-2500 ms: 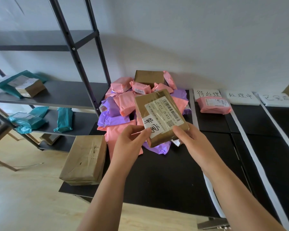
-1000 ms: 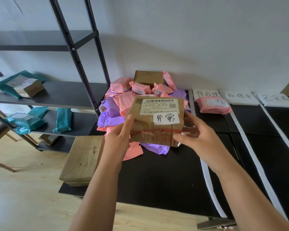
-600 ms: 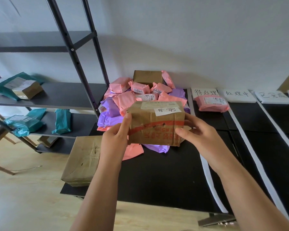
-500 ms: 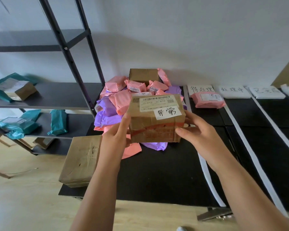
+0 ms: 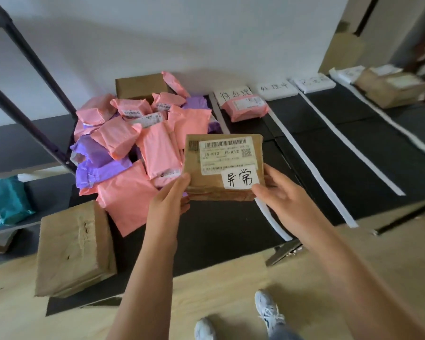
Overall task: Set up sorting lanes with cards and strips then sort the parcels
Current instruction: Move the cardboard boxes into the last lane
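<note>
Holds a brown parcel [image 5: 222,165] at centre frame, above the black table [image 5: 219,231], label up. Pinches its lower left corner with the left grip [image 5: 168,204], thumb on top. Clasps its lower right corner with the right grip [image 5: 280,200], thumb beside the handwritten sticker [image 5: 241,179]. Left of it, heaped pink and purple mailers [image 5: 123,143]. Upper right, white strips [image 5: 277,227], lane cards [image 5: 232,95], one pink mailer [image 5: 245,107] just below the first card.

I log: brown parcel [image 5: 194,175], its white label [image 5: 225,155] black-barcoded; pink mailers [image 5: 157,153] and purple mailers [image 5: 98,163] far left; white strips [image 5: 314,165] on black tabletop [image 5: 353,143]; teal bag [image 5: 10,202] left.
</note>
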